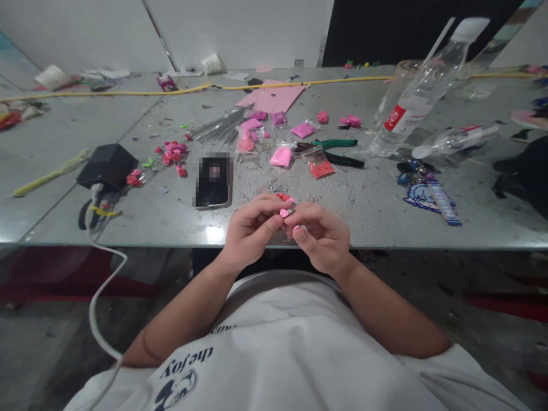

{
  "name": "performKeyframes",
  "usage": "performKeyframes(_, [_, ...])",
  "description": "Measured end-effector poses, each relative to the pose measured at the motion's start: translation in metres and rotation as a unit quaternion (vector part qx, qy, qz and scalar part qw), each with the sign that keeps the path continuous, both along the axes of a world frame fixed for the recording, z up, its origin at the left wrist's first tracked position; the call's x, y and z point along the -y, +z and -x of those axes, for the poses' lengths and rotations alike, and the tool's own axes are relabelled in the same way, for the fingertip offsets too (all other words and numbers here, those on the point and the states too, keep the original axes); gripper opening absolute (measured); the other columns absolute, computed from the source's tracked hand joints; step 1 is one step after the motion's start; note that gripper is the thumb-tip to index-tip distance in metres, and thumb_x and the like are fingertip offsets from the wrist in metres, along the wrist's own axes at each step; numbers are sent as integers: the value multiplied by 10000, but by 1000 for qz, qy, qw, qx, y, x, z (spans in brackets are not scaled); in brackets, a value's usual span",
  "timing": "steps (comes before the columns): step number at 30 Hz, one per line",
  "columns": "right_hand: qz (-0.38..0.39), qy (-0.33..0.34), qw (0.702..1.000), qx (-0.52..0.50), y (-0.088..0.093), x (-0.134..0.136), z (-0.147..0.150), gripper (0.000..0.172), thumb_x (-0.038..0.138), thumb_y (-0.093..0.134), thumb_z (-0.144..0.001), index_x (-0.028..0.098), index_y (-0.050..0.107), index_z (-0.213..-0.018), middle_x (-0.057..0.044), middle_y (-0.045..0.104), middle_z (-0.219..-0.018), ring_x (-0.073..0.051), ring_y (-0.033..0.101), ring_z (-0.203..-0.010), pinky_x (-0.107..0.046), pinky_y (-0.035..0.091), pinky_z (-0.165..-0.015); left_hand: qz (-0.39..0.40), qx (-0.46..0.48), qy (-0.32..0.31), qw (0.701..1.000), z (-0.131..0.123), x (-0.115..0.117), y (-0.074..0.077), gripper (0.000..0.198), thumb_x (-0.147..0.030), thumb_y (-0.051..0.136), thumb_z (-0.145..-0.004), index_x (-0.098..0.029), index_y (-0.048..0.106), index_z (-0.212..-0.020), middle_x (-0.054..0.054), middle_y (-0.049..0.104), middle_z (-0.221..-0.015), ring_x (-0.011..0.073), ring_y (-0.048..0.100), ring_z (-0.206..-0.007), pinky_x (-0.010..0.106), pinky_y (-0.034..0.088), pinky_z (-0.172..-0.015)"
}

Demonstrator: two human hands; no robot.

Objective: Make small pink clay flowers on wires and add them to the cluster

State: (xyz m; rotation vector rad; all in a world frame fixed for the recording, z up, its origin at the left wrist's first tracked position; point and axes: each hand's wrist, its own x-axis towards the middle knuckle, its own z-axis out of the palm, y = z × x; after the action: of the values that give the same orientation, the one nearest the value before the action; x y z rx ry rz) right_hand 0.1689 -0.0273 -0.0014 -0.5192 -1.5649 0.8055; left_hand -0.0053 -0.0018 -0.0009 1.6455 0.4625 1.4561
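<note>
Surface (377, 214): grey, scuffed, scattered with small scraps.
Bottle (405, 117): clear plastic, white cap, red label; stands toward the right.
Pink sheet (274, 98): flat, toward the back, beyond the small bags.
Left hand (252, 228): near the front edge, thumb and fingers pinching the pink piece.
Right hand (323, 234): fingers curled, tips close beside the same piece; cannot tell whether they grip it.
Phone (214, 185): dark, screen pixelated; lies left of centre.
Pliers (338, 143): green handles, lying right of centre.
Small bags (281, 156): clear, with pink, purple and orange-red contents; grouped mid-surface.
Flower pieces (173, 152): pink and red, clustered left of the phone.
Pink piece (283, 213): small, between the left thumb and fingers, in front of the small bags.
</note>
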Motion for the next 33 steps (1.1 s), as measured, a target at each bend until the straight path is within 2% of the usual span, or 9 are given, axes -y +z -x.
performKeyframes(2, [7, 5, 1000, -2, 1, 0, 0, 116, 320, 687, -988, 292, 742, -1086, -25, 726, -932, -165, 623, -738, -347, 523, -689, 0, -5, -10, 1000, 1, 0, 1, 230, -284, 734, -974, -314, 820, -1185, 88, 720, -1055, 187, 674, -968, 334, 573, -861])
performKeyframes(5, [9, 12, 1000, -4, 2, 0, -1, 114, 314, 689, -988, 291, 752, -1080, -23, 715, -907, -161, 616, -730, -343, 525, -695, 8, -8, -36, 999, 2, -1, 1, 265, -270, 757, -952, -313, 813, -1207, 90, 688, -1066, 184, 668, -952, 325, 579, -819])
performKeyframes(9, [11, 35, 999, -21, 2, 0, -1, 130, 322, 670, -1006, 294, 772, -1080, -24, 726, -888, -166, 644, -747, -345, 536, -709, 38, 16, -53, 998, 3, -3, -2, 210, -246, 770, -940, -325, 833, -1124, 75, 669, -1026, 182, 661, -957, 324, 573, -812])
performKeyframes(12, [34, 6, 999, -31, 3, -1, -1, 145, 359, 653, -1020, 282, 776, -1009, -25, 729, -856, -169, 659, -740, -337, 541, -687, 60, 19, -39, 997, 1, -3, -4, 168, -311, 767, -950, -323, 842, -1099, 85, 686, -1015, 203, 669, -995, 353, 572, -847])
performKeyframes(16, [55, -40, 998, 5, 5, -1, 2, 143, 371, 682, -1006, 262, 745, -939, -7, 700, -802, -144, 607, -666, -318, 514, -651, 49, 6, -14, 999, -1, -2, -2, 197, -343, 743, -968, -324, 844, -1136, 97, 697, -1042, 219, 676, -1028, 378, 577, -876])
performKeyframes(20, [31, -66, 997, 26, 5, -2, 4, 86, 322, 703, -993, 263, 739, -942, -7, 717, -829, -144, 601, -698, -317, 504, -674, 27, 2, -8, 1000, -1, -1, -1, 241, -270, 692, -1004, -338, 827, -1192, 86, 694, -1072, 198, 667, -1038, 380, 562, -936])
performKeyframes(26, [-6, -81, 996, 24, 4, -3, 5, 49, 242, 722, -974, 265, 749, -939, 15, 719, -813, -137, 622, -714, -307, 503, -697, -6, -6, -4, 1000, -1, -3, -2, 260, -272, 676, -1014, -319, 815, -1229, 84, 702, -1068, 189, 657, -1020, 384, 550, -980])
performKeyframes(33, [-33, -88, 995, 21, 4, -4, 6, 79, 192, 726, -963, 269, 743, -956, 21, 732, -829, -134, 642, -730, -304, 510, -708, 8, -3, -1, 1000, -1, -2, -1, 237, -298, 691, -1006, -326, 827, -1198, 83, 703, -1054, 191, 663, -1011, 379, 553, -967])
